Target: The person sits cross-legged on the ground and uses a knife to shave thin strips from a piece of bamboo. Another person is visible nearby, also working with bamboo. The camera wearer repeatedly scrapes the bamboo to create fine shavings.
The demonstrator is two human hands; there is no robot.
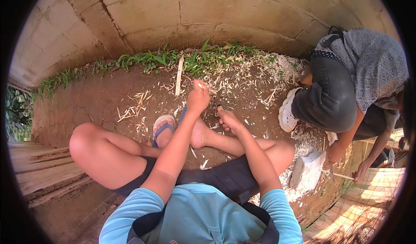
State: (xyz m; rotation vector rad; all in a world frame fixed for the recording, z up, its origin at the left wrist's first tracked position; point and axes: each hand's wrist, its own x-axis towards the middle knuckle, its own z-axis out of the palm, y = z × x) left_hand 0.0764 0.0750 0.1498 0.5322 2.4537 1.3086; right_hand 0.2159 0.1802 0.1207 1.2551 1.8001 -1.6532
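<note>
Blue-sleeved forearms run up from the lower edge. Left hand (198, 97) is closed around a thin pale strip (202, 87), mostly hidden in the fist. Right hand (228, 119) grips a dark knife (217, 100), handle concealed. Wood shavings (242, 77) litter the dirt ground (95, 101); another person (346, 84) crouches at right, partly cut off.

One head-worn fisheye view looks steeply down, close over the person's lap and the dirt ground (86, 101).
</note>
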